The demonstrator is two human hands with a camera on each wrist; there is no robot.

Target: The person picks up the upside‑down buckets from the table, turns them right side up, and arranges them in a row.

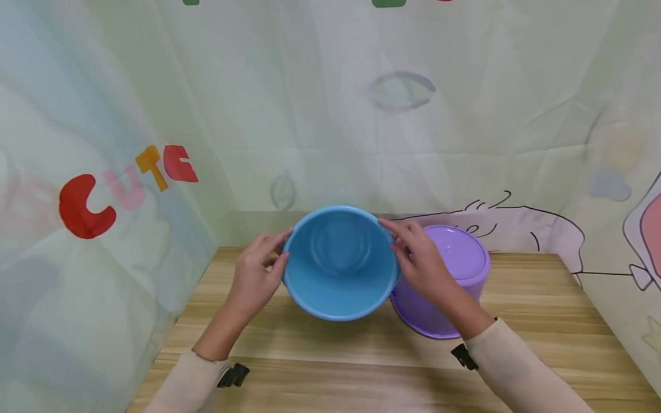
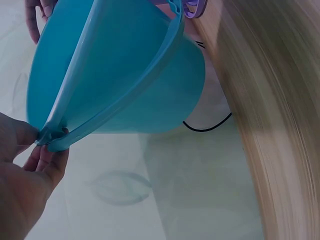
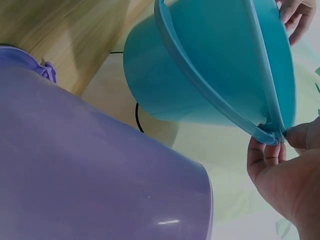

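Observation:
A blue bucket (image 1: 341, 292) is held up above the table, tilted so its open mouth faces the head camera. My left hand (image 1: 258, 272) pinches its rim on the left, right where the handle joins. On the opposite side my right hand (image 1: 420, 258) grips the rim at the other handle joint. In the left wrist view the bucket's curved handle (image 2: 125, 100) hangs along the outside of its wall. A purple bucket (image 1: 459, 258) stands upside down on the table, partly behind my right hand and forearm.
The wood-grain table (image 1: 299, 373) stretches below both buckets. A pale printed curtain (image 1: 320, 115) closes off the back and sides, with coloured letters on the left. The purple bucket stands close to the blue one on the right.

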